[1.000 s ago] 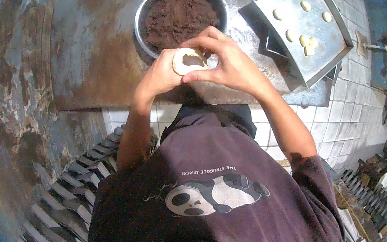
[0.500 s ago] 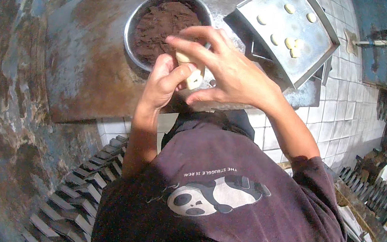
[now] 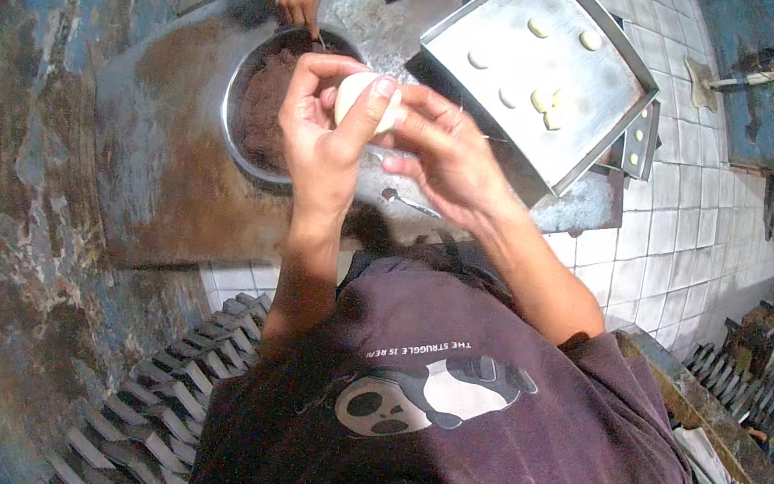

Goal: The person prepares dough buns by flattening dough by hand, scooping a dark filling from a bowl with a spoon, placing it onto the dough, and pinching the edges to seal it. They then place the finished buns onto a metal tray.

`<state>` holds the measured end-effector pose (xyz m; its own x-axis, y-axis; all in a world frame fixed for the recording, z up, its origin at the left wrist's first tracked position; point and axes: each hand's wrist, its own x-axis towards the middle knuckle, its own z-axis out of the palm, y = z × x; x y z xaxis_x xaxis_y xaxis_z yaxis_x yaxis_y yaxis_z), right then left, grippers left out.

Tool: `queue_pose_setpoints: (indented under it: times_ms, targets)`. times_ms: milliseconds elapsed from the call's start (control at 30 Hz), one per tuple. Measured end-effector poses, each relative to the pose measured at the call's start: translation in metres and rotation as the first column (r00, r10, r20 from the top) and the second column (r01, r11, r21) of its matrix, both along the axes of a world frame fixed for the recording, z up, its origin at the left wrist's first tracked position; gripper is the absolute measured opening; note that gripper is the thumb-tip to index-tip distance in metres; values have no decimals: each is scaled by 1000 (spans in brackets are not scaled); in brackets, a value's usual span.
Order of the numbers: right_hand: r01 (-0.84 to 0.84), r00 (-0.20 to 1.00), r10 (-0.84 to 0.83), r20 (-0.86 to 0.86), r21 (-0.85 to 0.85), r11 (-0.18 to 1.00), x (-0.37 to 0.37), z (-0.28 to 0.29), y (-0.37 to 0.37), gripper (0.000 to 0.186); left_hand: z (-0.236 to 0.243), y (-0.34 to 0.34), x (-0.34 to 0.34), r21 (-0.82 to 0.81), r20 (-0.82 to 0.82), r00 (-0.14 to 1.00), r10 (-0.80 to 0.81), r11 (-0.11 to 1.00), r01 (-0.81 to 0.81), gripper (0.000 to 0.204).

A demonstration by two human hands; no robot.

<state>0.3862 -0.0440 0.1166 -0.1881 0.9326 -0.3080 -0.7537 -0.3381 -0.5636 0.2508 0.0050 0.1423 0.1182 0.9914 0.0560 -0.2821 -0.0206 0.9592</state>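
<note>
Dough ball [image 3: 353, 100] by the right side of the metal bowl [image 3: 265, 178] of brown paste [image 3: 262, 106], my left fingers [image 3: 363, 117] pinching it, my right fingers [image 3: 433, 130] loosely curled beside it, thumb apart, bench [image 3: 166, 167] underneath, tray [image 3: 598, 93] of pale dough pieces [image 3: 542, 101] off right.

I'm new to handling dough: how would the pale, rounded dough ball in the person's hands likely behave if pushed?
The dough ball probably yields, looking pale and unbaked. Its rounded outline suggests it might roll. Small in the bare left hand, it seems light.
</note>
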Motion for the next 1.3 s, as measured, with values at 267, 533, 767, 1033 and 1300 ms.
queue_pose_setpoints:
  times_ms: [267,533,767,1033,1300]
  targets:
    - [417,757,-565,329,423,804,46,-14,-6,33,15,-18,101,115,48,965,-259,961,252,22]
    - [197,872,-372,319,467,862,130,7,-21,24,18,-4,163,354,37,936,-351,880,316,68]
    - [-224,461,-113,880,239,945,215,-4,-26,18,-35,9,192,205,-360,925,-123,957,207,60]
    - [68,355,-237,904,228,971,285,-60,-11,45,-117,36,280,-17,-678,556,-481,766,642,62]
    - [336,-80,-227,971,240,911,452,-193,28,40,-121,80,291,9,-700,576,-423,801,599,104]
